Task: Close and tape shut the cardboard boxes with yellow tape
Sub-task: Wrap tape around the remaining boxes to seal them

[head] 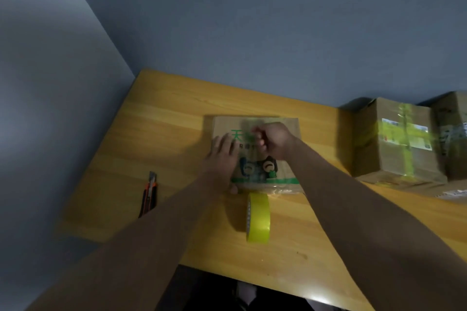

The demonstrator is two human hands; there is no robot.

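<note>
A flat cardboard box (288, 159) with green print and a cartoon face lies in the middle of the wooden table (177, 134). My left hand (222, 156) lies flat on the box's left part, fingers straight, thumb at its near edge. My right hand (273, 140) hovers over the box top with fingers curled; whether it pinches a strip of tape is too blurred to tell. A roll of yellow tape (258, 217) stands on edge just in front of the box.
An orange-and-black utility knife (149, 194) lies on the table to the left. Two taller cardboard boxes (396, 144) with yellow tape stand at the back right against the wall. The table's near edge runs below my forearms.
</note>
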